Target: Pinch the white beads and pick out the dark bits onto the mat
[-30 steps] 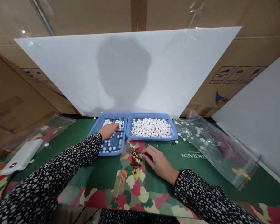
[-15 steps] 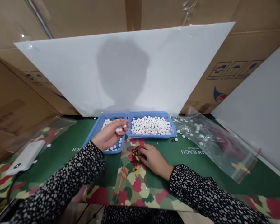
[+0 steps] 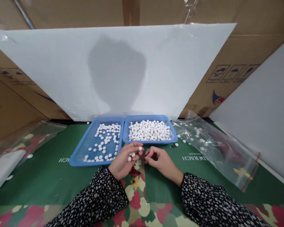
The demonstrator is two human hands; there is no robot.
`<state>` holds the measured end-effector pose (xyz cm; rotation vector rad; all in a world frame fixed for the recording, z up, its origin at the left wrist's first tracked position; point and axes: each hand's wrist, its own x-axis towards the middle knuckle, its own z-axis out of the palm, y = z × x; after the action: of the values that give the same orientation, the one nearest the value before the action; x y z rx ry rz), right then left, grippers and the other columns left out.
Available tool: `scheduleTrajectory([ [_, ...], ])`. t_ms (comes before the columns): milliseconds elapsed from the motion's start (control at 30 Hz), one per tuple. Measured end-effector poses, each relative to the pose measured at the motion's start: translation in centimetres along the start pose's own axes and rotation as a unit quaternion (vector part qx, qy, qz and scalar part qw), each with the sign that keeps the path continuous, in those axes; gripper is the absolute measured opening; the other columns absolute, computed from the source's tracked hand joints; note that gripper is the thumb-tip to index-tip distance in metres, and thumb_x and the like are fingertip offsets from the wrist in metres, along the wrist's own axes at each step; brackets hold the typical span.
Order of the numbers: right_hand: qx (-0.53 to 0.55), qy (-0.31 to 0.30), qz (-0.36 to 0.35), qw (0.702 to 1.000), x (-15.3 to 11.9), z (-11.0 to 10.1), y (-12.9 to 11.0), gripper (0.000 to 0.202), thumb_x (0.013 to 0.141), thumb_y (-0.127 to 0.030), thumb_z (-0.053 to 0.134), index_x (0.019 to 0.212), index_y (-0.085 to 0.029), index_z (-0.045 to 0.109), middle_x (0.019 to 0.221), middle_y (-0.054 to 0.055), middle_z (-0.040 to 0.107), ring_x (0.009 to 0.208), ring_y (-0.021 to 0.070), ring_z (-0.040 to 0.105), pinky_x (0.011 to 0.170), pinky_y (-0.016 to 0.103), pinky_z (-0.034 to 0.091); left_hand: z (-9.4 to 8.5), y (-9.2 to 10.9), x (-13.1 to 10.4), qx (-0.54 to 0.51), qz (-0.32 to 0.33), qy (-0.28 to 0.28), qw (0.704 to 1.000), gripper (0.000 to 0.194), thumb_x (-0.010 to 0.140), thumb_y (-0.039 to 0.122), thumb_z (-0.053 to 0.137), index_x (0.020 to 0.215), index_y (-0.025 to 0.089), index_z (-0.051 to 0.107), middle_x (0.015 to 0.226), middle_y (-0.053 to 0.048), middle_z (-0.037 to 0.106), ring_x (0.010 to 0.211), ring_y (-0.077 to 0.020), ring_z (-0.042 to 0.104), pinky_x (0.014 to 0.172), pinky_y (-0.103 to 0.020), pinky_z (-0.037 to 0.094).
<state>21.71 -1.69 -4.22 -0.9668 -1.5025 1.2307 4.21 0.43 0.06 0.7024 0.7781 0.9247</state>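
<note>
My left hand (image 3: 125,160) is cupped palm up near the front of the two baskets, with several small white round pieces (image 3: 133,154) in its curled fingers. Just to its right, my right hand (image 3: 163,163) has thumb and forefinger pinched together; whatever lies between them is too small to make out. Below and between the hands is a small heap of dark red bits (image 3: 134,172), partly covered by my left hand. Behind my left hand, a blue mesh basket (image 3: 81,150) holds scattered white pieces. Beside it a second blue basket (image 3: 174,135) is heaped with the same pieces, some red bits among them.
At the right lies a clear zip bag (image 3: 223,164), with loose white pieces (image 3: 176,144) near it. A white device (image 3: 6,170) sits at the left edge. A white board (image 3: 170,69) leans against cardboard (image 3: 161,12) behind the baskets. Green printed sheets (image 3: 80,183) cover the table.
My left hand has moved from above the left basket toward the right hand, still carrying white pieces. My right hand has come up from the red bits. The view has shifted slightly.
</note>
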Motion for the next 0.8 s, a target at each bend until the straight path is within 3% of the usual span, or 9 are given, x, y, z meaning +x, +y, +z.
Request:
scheduleTrajectory([
  [233,0.149,-0.011,0.074,0.986,0.1,-0.3,-0.4,0.025,0.072,-0.027,0.081,0.087,-0.02,0.062,0.076,-0.002,0.065,0.067,0.0124,0.061,0.063,0.024,0.047,-0.2,-1.0,0.1,0.054,0.023,0.015,0.998,0.033,0.076,0.031,0.079,0.1,0.011,0.067,0.072,-0.001,0.06,0.047,-0.0019,0.033,0.041,-0.014,0.022],
  [400,0.142,-0.005,0.087,0.986,0.0,-0.3,-0.6,0.021,0.076,-0.033,0.078,0.083,-0.018,0.065,0.073,0.002,0.07,0.064,0.0138,0.064,0.063,0.026,0.049,0.1,-1.1,0.1,0.091,0.019,0.014,0.996,0.034,0.076,0.04,0.077,0.088,0.01,0.065,0.063,0.002,0.054,0.044,-0.0021,0.029,0.037,-0.015,0.016],
  [633,0.125,0.015,0.062,0.99,-0.1,-0.4,-1.3,0.02,0.083,-0.035,0.072,0.081,-0.019,0.06,0.068,-0.002,0.066,0.059,0.0115,0.059,0.059,0.024,0.047,0.0,-1.5,0.1,0.102,0.011,0.03,0.994,0.035,0.072,0.037,0.08,0.089,0.012,0.065,0.064,0.002,0.056,0.045,-0.0022,0.032,0.039,-0.014,0.02],
  [800,0.105,0.02,0.074,0.992,-0.1,-0.4,-0.9,0.018,0.081,-0.035,0.074,0.087,-0.018,0.069,0.07,0.0,0.068,0.061,0.013,0.059,0.06,0.026,0.048,0.1,-1.4,0.1,0.113,0.025,0.03,0.993,0.034,0.074,0.041,0.078,0.084,0.012,0.064,0.06,0.003,0.054,0.044,-0.0025,0.031,0.038,-0.015,0.019],
])
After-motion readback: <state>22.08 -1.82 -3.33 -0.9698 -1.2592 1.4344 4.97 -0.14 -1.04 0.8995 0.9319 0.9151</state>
